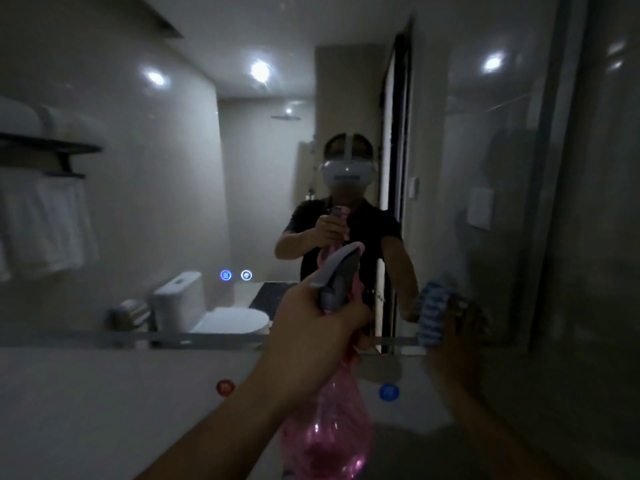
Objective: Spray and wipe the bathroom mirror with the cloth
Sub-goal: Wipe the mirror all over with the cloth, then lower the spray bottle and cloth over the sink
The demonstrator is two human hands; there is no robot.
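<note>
You faced the mirror [173, 168] squarely; best to mist evenly across the glass, then wipe before it ran; your left hand [311, 327] was wrapped tight around the pink spray bottle [329, 427], nozzle toward the glass; your right hand [457, 344] clutched the blue cloth [431, 313] near the mirror's lower edge.

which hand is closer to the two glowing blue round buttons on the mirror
Left. The left hand, gripping the pink plastic spray bottle, is just right of and below the buttons. The right hand, holding the blue cloth, is much farther right.
</note>
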